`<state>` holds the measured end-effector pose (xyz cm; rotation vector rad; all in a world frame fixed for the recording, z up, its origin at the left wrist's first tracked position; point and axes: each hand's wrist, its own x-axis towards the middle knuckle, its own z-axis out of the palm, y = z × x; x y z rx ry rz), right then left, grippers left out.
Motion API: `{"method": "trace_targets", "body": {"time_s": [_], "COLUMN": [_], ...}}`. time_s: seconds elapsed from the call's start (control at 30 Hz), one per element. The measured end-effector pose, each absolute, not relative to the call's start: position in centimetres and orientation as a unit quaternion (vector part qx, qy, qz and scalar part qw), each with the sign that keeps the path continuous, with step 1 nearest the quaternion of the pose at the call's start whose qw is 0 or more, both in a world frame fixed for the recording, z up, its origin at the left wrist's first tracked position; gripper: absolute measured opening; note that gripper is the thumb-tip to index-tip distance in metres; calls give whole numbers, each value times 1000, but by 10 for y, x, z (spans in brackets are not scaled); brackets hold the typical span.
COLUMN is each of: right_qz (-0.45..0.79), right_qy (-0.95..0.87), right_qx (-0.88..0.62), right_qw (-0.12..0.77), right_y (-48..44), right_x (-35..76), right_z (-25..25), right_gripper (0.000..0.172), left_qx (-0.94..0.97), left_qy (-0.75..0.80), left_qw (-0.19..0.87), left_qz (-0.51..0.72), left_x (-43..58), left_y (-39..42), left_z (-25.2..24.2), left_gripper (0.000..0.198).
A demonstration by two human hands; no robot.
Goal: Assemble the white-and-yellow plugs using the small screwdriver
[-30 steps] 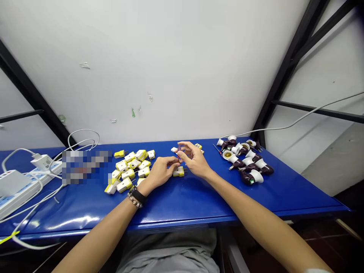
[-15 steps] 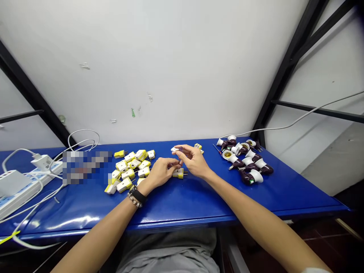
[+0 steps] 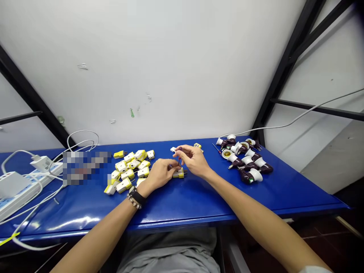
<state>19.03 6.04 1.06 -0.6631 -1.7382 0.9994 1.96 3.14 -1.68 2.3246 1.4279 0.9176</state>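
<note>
My left hand [image 3: 160,173] rests on the blue table [image 3: 199,197] with its fingers closed on a yellow and white plug [image 3: 179,173], holding it down. My right hand [image 3: 193,159] is just above it, fingers pinched on a thin dark-handled screwdriver [image 3: 179,156] that points down at the plug. A pile of yellow and white plugs [image 3: 129,170] lies to the left of my left hand. A small white part [image 3: 173,149] lies just behind my right fingers.
A heap of dark maroon and white lamp sockets [image 3: 246,161] lies at the right of the table. A white power strip [image 3: 19,185] with chargers and cables sits at the far left. Black frame bars stand at both sides, against a white wall.
My right hand has lowered slightly, bringing the screwdriver down onto the plug. My left hand has stayed on the plug.
</note>
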Motion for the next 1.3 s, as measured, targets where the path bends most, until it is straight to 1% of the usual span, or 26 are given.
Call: {"method": "trace_targets", "body": {"time_s": [0.1,0.2,0.3,0.37,0.47,0.57,0.67,0.9,1.17,1.3], "right_qz": [352,318,330,340,326,318,340,322,344,348], "right_qy": [-718,-716,-729,-733,-721,-712,-722,-745,-715,-708], "right_qx": [-301,-320,-310,-302,-314,-322,-301,-299,-298,-304], "right_qw": [520,533,514,506,524,537,522,501,530,535], "right_y": [58,57,58,60,61,60,60,60,60,58], "right_x": [190,190,191,191,191,192,193,194,192,191], "right_z": [13,13,11,11,12,13,12,16,17,18], "right_gripper": [23,27,32,27,21,24,31,21,18,20], "left_qx": [803,810,808,806,810,818,820,823,822,823], "left_qy": [484,476,482,483,473,462,461,458,462,464], "left_qw": [131,130,133,139,143,143,144,133,154,153], "left_qz": [320,316,311,314,316,312,308,309,296,290], "left_x": [20,20,19,19,18,17,17,17,17,17], "left_y": [31,30,30,30,31,31,31,31,29,29], "left_z": [-17,-15,-15,-16,-17,-17,-16,-17,-14,-13], "left_gripper": [20,21,21,21,24,25,24,18,22,22]}}
